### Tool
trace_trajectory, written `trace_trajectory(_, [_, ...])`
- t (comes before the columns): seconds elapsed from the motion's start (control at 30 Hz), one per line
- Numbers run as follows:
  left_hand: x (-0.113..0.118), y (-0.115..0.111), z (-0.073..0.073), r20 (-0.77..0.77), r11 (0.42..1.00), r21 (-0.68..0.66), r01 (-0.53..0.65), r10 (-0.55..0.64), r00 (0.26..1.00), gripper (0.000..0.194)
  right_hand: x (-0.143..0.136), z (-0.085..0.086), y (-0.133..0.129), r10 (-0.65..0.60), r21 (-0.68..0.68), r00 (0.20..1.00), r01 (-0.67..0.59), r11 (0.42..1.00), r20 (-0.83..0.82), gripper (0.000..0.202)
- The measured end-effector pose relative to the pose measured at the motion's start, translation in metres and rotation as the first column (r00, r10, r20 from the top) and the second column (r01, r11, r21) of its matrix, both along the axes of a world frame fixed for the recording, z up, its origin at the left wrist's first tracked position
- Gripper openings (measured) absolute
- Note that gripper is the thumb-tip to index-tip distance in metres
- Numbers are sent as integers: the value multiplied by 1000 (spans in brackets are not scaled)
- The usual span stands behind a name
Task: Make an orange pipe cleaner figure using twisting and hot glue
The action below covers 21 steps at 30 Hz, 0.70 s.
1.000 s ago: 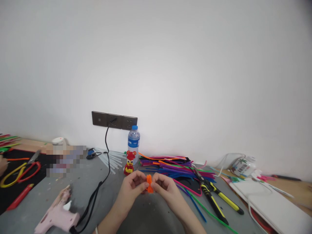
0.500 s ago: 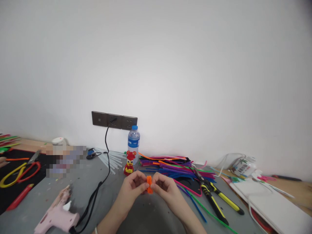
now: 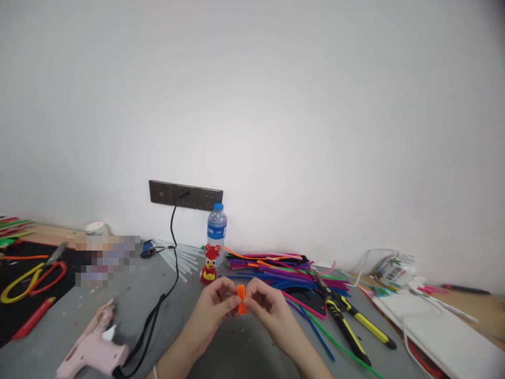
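Between my two hands is a small bundle of folded orange pipe cleaner [image 3: 242, 300], held upright above the grey table. My left hand [image 3: 215, 308] pinches its left side between thumb and fingertips. From the other side my right hand [image 3: 266, 305] pinches it the same way, the fingertips almost meeting at its middle. Just behind my left hand stands a red and yellow figure [image 3: 210, 265] with round eyes. A water bottle [image 3: 216, 231] with a blue cap rises behind the figure.
A heap of coloured pipe cleaners [image 3: 276, 268] lies behind my hands. Yellow-black pliers [image 3: 347, 321] and a white pad [image 3: 437, 326] are to the right. At left are a pink glue gun [image 3: 92, 352], its black cable [image 3: 158, 305], glue sticks [image 3: 183, 258], and scissors [image 3: 39, 279].
My hands and the orange piece stay nearly in place. At the far left edge, a bit of another person's hand has gone out of view.
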State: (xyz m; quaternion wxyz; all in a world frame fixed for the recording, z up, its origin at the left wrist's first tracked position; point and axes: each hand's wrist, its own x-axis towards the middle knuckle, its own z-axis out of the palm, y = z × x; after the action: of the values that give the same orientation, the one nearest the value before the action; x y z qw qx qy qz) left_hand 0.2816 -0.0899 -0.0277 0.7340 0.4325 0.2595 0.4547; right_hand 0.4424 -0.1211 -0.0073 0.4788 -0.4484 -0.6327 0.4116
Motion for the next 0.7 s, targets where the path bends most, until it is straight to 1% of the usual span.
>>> trace_trajectory(0.13, [0,0,2,-15,1000,13,-23,23,1000,31,-2,-3,1,61,-57,990,-69,996,-124,34])
trace_trajectory(0.23, [1,0,1,-21,999,24,-25,26,999,31,-3,-2,1,76,-75,984,-89,993,-162,34])
trace_trajectory(0.47, [0,2,-1,-49,999,41,-21,23,999,27,-3,-1,1,44,-77,991,-54,996,-127,35])
trace_trajectory(0.7, [-2,3,0,-46,998,37,-42,44,998,27,-3,-8,5,-54,-39,989,49,998,-137,36])
